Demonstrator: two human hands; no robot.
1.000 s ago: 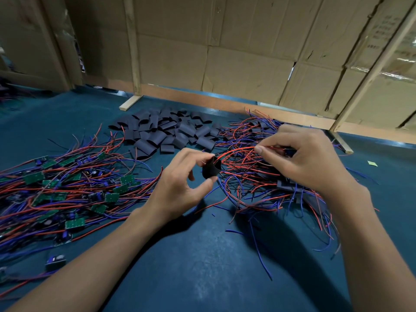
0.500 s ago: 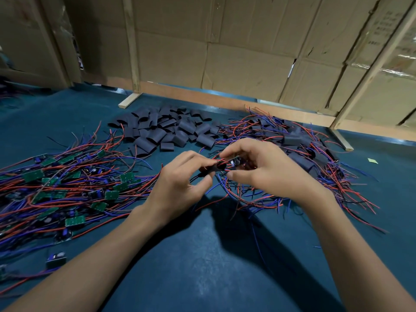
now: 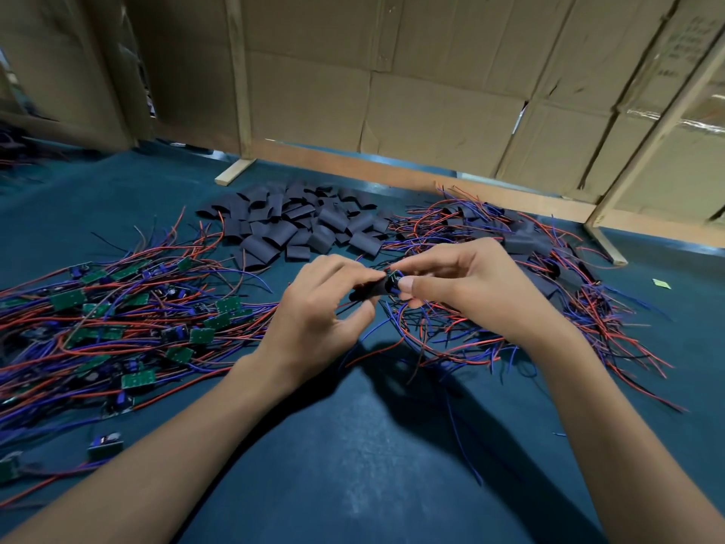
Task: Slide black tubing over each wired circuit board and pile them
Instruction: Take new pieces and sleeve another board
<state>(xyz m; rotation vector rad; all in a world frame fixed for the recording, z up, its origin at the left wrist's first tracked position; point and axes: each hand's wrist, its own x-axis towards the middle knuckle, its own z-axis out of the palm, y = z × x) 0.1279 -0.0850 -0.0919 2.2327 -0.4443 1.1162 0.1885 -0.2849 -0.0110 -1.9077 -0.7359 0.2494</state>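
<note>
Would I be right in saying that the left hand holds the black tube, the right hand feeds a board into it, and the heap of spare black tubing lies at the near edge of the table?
Not quite. In the head view the heap of spare black tubing lies at the far side of the table, beyond the hands. The left hand does hold the black tube, and the right hand feeds a board into it.

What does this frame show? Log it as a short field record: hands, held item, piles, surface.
left hand: pinches black tubing piece
right hand: pinches wired circuit board at the tubing's mouth
bare boards pile: on the left, red and blue wires
tubing stock: heap behind the hands
sleeved pile: on the right
surface: blue-green table
</note>
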